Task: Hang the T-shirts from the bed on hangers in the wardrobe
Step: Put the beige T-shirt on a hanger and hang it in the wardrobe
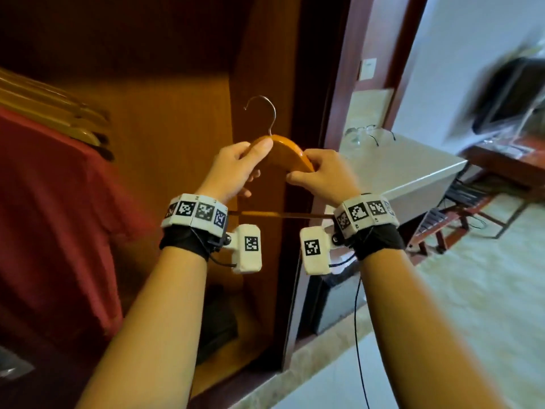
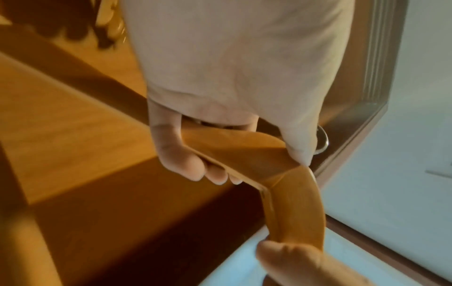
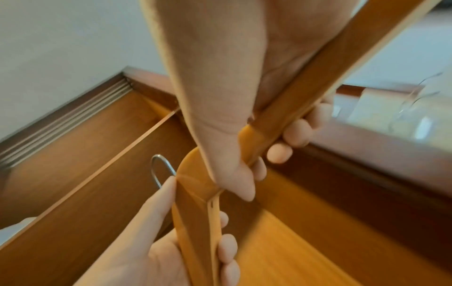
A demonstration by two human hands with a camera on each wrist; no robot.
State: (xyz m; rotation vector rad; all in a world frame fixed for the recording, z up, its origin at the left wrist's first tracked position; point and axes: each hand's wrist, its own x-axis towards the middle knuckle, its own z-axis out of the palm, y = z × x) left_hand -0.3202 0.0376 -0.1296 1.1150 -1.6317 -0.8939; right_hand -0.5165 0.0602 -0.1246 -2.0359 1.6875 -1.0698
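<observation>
In the head view both hands hold up a bare wooden hanger in front of the open wardrobe. Its metal hook points up and left. My left hand grips the left shoulder near the hook, and my right hand grips the right shoulder. The thin lower bar runs between my wrists. The left wrist view shows my left hand's fingers curled round the hanger. My right hand closes on the hanger in the right wrist view. A red T-shirt hangs at the left.
Several pale wooden hangers hang above the red shirt. A dark object sits low in the wardrobe. Right of the wardrobe's side panel stands a grey cabinet with glassware. Farther right are a blurred dark screen and pale floor.
</observation>
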